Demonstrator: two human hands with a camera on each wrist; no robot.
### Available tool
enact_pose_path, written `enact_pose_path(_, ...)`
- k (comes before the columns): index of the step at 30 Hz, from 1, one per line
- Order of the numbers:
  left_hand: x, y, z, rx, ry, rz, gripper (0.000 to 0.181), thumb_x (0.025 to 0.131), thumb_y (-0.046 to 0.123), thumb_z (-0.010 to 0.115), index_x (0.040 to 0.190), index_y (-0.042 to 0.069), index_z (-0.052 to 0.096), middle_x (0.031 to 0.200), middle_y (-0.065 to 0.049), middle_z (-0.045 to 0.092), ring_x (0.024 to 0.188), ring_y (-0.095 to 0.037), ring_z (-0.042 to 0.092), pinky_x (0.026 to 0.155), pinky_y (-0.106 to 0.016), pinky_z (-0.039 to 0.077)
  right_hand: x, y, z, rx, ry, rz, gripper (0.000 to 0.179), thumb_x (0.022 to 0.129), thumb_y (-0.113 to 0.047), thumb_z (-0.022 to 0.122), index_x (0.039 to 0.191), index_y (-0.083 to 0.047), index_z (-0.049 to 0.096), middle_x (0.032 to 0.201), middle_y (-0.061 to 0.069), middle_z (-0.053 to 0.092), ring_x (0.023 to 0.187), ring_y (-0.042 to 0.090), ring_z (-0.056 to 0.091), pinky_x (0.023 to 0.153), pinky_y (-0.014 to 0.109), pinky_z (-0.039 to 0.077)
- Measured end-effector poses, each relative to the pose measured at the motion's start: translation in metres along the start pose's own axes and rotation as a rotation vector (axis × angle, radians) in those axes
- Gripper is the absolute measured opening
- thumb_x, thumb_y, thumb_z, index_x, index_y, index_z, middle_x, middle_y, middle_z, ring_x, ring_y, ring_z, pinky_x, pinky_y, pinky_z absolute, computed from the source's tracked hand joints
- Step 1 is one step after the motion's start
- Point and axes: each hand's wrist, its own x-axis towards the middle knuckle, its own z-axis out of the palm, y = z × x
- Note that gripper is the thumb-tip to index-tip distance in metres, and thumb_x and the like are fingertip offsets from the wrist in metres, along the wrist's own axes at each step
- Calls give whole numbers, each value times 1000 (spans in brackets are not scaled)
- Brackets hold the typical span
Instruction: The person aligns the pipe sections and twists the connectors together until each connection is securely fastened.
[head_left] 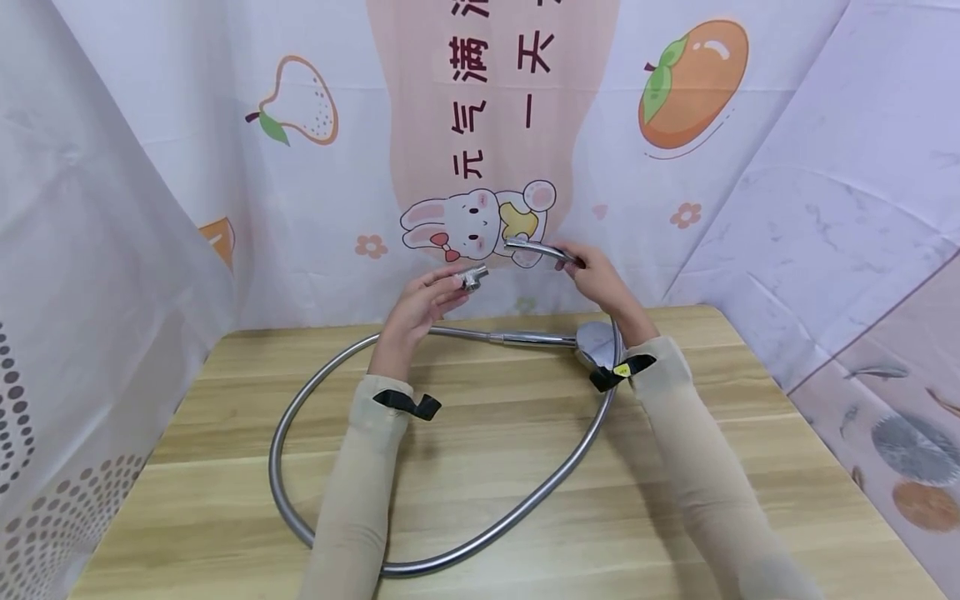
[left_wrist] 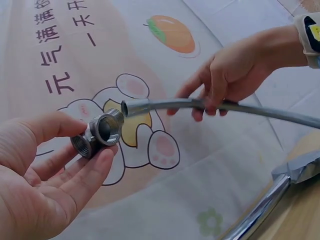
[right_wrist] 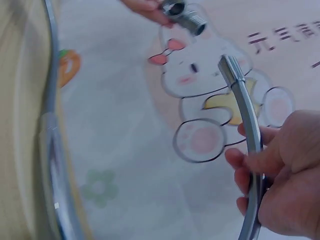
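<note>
A chrome T-shaped threaded pipe fitting (left_wrist: 102, 131) is pinched between the thumb and fingers of my left hand (head_left: 420, 310), raised above the table. Facing it from the right is the nut end (left_wrist: 136, 106) of a grey metal shower hose (head_left: 551, 250). My right hand (head_left: 600, 279) grips that hose a little behind its nut. In the head view a gap separates fitting and nut; the right wrist view also shows the nut (right_wrist: 231, 69) apart from the fitting (right_wrist: 185, 17). The hose loops over the table to a handheld shower head (head_left: 596, 343).
The wooden table (head_left: 480, 450) carries the hose loop and the shower head, whose chrome handle (head_left: 536, 339) points left near the back edge. Behind the table hangs a printed curtain (head_left: 315, 208) with a rabbit and fruit; more cloth hangs at both sides.
</note>
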Motion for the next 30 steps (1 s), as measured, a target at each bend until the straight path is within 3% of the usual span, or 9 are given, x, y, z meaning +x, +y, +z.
enact_pose_path(4,-4,8,-3,61,12,12,47,100,1,60,144,-8,48,109,-3,71,92,-12,74,86,-26,59,-5,-10,-2,12,37,-32,31,107,-6,49,134,2,62,97,20,59,79,10,45,69,23,36)
enact_pose_path(7,-8,16,-3,103,9,42,44,99,1,63,141,-9,52,110,-4,71,95,-13,73,89,-27,59,-10,-15,-2,15,72,-66,30,106,-15,55,128,2,65,86,6,50,73,11,39,67,24,35)
enact_pose_path(10,-13,23,0,133,-12,73,41,98,0,65,137,-8,55,112,-5,70,97,-15,73,91,-28,58,-15,-20,-2,4,110,-97,26,104,-16,60,120,3,68,81,0,46,69,11,37,64,25,33)
enact_pose_path(15,-27,34,7,198,-58,119,37,96,0,67,132,-7,60,116,-6,68,100,-15,72,93,-30,58,-25,-34,-4,-12,173,-135,21,103,-11,61,112,5,69,87,10,61,75,7,47,67,20,38)
enact_pose_path(19,-43,35,7,282,-61,139,36,96,1,67,131,-6,62,112,-4,70,97,-14,73,87,-28,60,-33,-40,-5,13,211,-195,20,101,-5,60,116,5,69,96,21,68,81,5,55,71,16,43)
enact_pose_path(22,-50,34,5,313,-53,151,32,96,2,68,127,-4,65,106,-2,72,93,-13,73,85,-29,60,-37,-42,-3,6,213,-239,24,100,0,60,121,1,70,101,22,70,83,5,59,72,14,45)
enact_pose_path(26,-53,31,2,327,-62,180,26,95,2,68,121,0,69,104,-2,72,91,-12,72,89,-34,60,-41,-44,5,-32,208,-271,27,98,4,60,122,0,72,109,21,71,87,4,61,75,9,46)
enact_pose_path(30,-50,34,0,354,-74,205,25,94,3,69,120,3,71,103,-1,73,90,-12,72,87,-32,60,-40,-46,12,-47,221,-282,26,97,6,60,121,3,71,113,22,71,96,14,63,82,6,46)
